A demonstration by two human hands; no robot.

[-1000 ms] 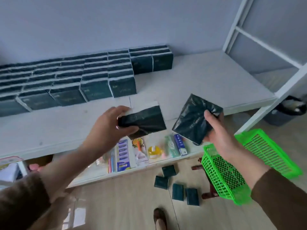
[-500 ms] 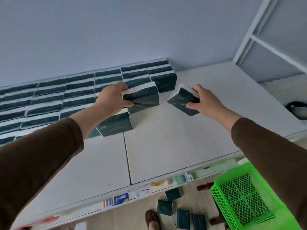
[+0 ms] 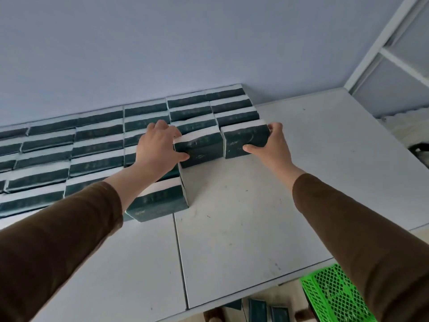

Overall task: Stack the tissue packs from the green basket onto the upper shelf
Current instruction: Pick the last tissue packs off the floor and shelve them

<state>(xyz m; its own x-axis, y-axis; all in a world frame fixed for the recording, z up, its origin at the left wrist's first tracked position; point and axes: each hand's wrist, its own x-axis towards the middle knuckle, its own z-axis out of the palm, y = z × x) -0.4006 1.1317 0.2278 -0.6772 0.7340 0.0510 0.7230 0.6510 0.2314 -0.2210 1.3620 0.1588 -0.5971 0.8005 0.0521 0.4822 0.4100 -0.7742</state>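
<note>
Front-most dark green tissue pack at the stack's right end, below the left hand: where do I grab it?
Take the front-most dark green tissue pack from the front, thumb on its dark face, fingers over the white top: both are exposed, and its right end is free.

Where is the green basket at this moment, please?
In the head view, the green basket sits at the bottom right, below the shelf's front edge and partly hidden behind the right sleeve.
</note>
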